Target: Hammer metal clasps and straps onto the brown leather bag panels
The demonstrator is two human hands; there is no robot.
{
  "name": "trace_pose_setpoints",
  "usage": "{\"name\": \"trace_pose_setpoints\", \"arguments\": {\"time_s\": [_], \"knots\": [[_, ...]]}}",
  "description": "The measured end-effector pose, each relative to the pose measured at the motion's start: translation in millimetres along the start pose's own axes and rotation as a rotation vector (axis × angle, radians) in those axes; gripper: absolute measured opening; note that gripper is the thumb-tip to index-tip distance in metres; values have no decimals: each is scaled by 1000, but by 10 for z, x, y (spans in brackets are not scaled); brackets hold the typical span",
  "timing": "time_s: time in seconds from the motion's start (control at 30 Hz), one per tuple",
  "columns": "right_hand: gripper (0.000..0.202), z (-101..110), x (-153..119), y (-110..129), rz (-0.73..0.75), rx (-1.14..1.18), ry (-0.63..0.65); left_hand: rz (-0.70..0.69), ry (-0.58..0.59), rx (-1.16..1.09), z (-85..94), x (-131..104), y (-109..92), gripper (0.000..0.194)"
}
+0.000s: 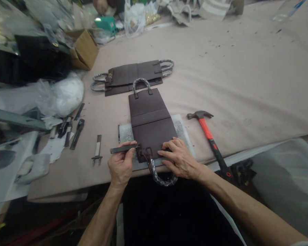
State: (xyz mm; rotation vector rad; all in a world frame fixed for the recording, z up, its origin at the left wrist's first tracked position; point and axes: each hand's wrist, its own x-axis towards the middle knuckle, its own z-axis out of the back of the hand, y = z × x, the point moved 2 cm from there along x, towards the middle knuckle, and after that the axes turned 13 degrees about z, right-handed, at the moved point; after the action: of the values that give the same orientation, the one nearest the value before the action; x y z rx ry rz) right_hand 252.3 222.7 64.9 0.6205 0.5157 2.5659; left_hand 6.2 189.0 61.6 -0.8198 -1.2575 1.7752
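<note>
A dark brown bag panel (pixel 152 116) lies flat over a pale slab (pixel 181 128) near the table's front edge. Plastic-wrapped handles are at both its ends; the near handle (pixel 160 180) hangs over the edge. My left hand (pixel 121 167) pinches a flat metal punch (pixel 123 149), its tip touching the panel's near left corner beside the handle tab. My right hand (pixel 178 158) rests on the near right part of the panel, fingers spread and bent, holding nothing that I can see. To its right lies a claw hammer (pixel 207 133) with a red and black handle.
More brown bag panels (pixel 133 73) with wrapped handles are stacked behind. A pronged tool (pixel 97 150) and several metal tools (pixel 77 134) lie at left. Beyond them are plastic bags (pixel 66 90) and a cardboard box (pixel 84 49). A translucent bin (pixel 287 181) stands at right.
</note>
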Motion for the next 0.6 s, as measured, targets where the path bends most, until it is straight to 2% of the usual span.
{"name": "trace_pose_setpoints", "arguments": {"time_s": [0.1,0.23,0.43,0.6], "knots": [[33,9,8,2,-4,4,-6,-15,91,-11,-162,-33,-106,27],[34,-6,2,-6,2,2,-7,-115,177,86,-320,-84,-109,19],[33,-20,-22,-34,14,1,-26,-327,184,134,-356,-175,-43,17],[32,-3,-17,-35,16,0,-39,-393,179,153,-380,-187,-49,16]]}}
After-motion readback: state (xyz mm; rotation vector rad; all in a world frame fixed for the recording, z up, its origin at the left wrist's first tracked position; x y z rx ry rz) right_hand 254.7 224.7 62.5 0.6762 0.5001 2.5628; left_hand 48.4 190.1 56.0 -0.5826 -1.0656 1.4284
